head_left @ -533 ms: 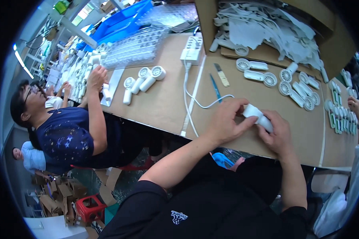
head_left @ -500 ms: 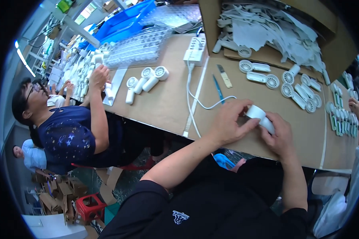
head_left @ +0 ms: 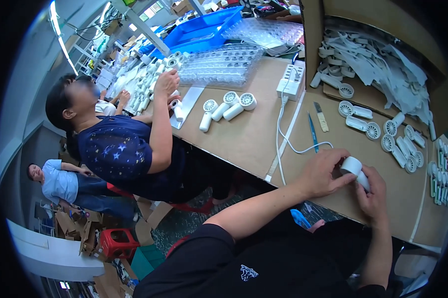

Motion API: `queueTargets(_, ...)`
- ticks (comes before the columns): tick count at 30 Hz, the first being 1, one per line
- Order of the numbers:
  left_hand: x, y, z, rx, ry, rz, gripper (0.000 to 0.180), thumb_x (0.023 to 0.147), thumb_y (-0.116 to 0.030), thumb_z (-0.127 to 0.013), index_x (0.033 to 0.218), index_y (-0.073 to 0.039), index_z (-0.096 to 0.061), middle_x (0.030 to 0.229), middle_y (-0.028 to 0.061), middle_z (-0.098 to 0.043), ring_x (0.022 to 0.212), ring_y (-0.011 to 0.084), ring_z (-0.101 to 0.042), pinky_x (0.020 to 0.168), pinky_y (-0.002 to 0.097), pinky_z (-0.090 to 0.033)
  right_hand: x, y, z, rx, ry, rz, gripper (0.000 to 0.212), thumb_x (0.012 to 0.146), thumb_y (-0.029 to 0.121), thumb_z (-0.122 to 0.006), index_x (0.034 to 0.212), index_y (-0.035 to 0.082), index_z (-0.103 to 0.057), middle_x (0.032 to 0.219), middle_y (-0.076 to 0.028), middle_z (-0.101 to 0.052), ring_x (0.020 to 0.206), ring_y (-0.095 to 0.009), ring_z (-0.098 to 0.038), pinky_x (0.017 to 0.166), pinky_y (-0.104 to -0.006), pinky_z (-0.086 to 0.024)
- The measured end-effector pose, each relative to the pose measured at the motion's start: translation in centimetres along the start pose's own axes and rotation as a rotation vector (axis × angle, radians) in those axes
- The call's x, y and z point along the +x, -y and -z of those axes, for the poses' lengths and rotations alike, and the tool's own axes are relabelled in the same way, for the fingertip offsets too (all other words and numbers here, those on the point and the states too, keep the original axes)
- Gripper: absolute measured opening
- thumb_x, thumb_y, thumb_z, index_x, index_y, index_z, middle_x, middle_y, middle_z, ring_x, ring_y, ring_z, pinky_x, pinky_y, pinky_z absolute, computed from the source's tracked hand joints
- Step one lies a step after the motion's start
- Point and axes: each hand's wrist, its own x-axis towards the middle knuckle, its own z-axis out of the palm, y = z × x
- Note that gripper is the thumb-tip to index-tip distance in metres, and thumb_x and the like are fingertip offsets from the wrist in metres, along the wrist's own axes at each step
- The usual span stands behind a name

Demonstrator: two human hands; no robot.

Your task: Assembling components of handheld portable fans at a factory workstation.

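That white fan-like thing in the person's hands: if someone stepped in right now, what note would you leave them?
Left hand: grips the white handheld fan part from its left, thumb on top.
Right hand: holds the same part from below and the right.
The part sits above the near edge of the brown worktable.
Finished-looking white units lie in a small group mid-table; more loose fan pieces lie to the right, below the cardboard box of white parts.
A blue tool and a white power strip lie nearby.
Done: cannot tell. Left: the loose pieces.
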Motion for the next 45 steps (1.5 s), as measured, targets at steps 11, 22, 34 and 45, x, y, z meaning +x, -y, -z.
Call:
queueTargets(11, -0.3, 0.2, -0.1, 0.005, 0.024, 0.016, 0.052, 0.088, -0.026, -0.083, 0.130, -0.003, -0.064, 0.102, 0.0096, -0.070, 0.087, 0.0238, -0.064, 0.082, 0.0356, -0.053, -0.5, 0.1, -0.1, -0.058, 0.026, -0.089, 0.042, 0.082, 0.004, -0.070, 0.124, 0.001, -0.066, 0.106, -0.016, -0.072, 0.083, -0.032, -0.065, 0.076, -0.0386, -0.053)
queueTargets(22, -0.7, -1.1, -1.2, -0.161, 0.051, 0.119, 0.062, 0.092, -0.017, -0.080, 0.145, -0.001, -0.051, 0.111, 0.0133, -0.068, 0.098, 0.0225, -0.067, 0.087, 0.0325, -0.055, -1.0, -1.3, -0.6, 0.000, -0.113, -0.033, 0.053, 0.083, 0.007, -0.073, 0.135, 0.003, -0.062, 0.119, -0.016, -0.069, 0.094, -0.033, -0.066, 0.082, -0.0381, -0.054)
queueTargets(34, 0.7, -2.1, 3.3, -0.304, -0.331, 0.140, 0.070, 0.097, -0.003, -0.068, 0.158, -0.004, -0.034, 0.135, 0.0155, -0.059, 0.110, 0.0244, -0.066, 0.097, 0.0354, -0.054, -1.0, -1.0, 0.1, -0.122, -0.158, -0.001, 0.054, 0.084, 0.011, -0.076, 0.137, 0.007, -0.063, 0.123, -0.011, -0.066, 0.082, -0.025, -0.062, 0.073, -0.0345, -0.052)
queueTargets(45, 1.1, 12.0, 17.6, 1.082, -0.242, 0.376, 0.059, 0.094, -0.014, -0.074, 0.146, 0.001, -0.050, 0.129, 0.0197, -0.065, 0.120, 0.0317, -0.063, 0.105, 0.0400, -0.049, -0.1, -1.1, 0.1, -0.212, -0.237, 0.081, 0.031, 0.086, 0.006, -0.069, 0.117, 0.009, -0.070, 0.107, -0.008, -0.067, 0.084, -0.027, -0.064, 0.075, -0.0351, -0.052)
